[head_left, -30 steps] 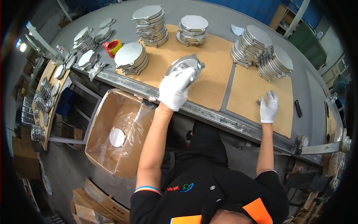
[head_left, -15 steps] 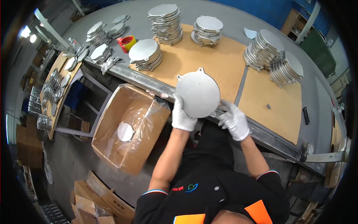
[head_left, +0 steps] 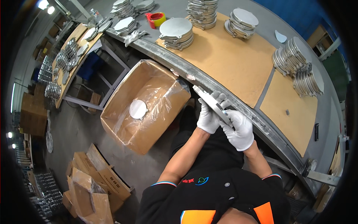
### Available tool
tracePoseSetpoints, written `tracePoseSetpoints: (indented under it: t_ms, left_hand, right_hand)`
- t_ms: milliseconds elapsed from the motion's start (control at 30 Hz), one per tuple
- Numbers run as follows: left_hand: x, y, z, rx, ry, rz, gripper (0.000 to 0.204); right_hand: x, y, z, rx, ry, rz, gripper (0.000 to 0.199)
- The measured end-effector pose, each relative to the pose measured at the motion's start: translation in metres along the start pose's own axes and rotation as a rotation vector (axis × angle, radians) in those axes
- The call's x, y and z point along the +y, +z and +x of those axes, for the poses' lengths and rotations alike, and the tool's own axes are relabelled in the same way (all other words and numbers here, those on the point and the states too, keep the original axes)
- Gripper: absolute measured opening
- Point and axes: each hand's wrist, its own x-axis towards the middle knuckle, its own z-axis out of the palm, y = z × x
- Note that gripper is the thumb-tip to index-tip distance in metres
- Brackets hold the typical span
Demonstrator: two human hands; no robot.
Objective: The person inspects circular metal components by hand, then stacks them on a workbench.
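Note:
I hold a round grey metal cover [head_left: 208, 98] with small lugs, tilted almost edge-on, near the table's front edge. My left hand [head_left: 209, 118], in a white glove, grips its lower left side. My right hand [head_left: 239, 130], also gloved, closes on its right side near the bottom. A small dark spot shows by the right fingertips; I cannot make out what it is. Much of the cover's lower part is hidden by the fingers. Left of my hands, an open carton [head_left: 164, 115] with a clear plastic liner has one similar cover [head_left: 138, 109] lying inside.
Stacks of covers [head_left: 176, 28] stand on the cardboard-lined table [head_left: 223, 56], with leaning stacks [head_left: 292, 56] at its right. A red and yellow tape dispenser [head_left: 156, 19] sits behind. Torn cartons [head_left: 93, 186] lie on the floor. A side table [head_left: 80, 35] bears more metal parts.
The cover has turned from face-on to almost edge-on and come lower. My right hand has moved in against it. The view has shifted, so the table and carton sit further right.

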Motion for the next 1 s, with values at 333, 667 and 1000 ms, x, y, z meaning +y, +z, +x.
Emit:
tracePoseSetpoints:
  t_ms: [333,667,1000]
  left_hand:
    - [0.017,0.015,-0.008,-0.149,0.093,0.052,0.041]
    - [0.051,0.044,-0.010,-0.170,0.007,0.814,0.042]
    - [0.037,0.094,-0.007,-0.074,-0.287,1.131,0.039]
  right_hand:
    - [0.006,-0.006,-0.013,-0.019,0.033,0.046,0.044]
    - [0.038,0.004,-0.046,0.050,0.605,0.530,0.044]
    - [0.063,0.025,-0.064,0.179,0.597,1.012,0.050]
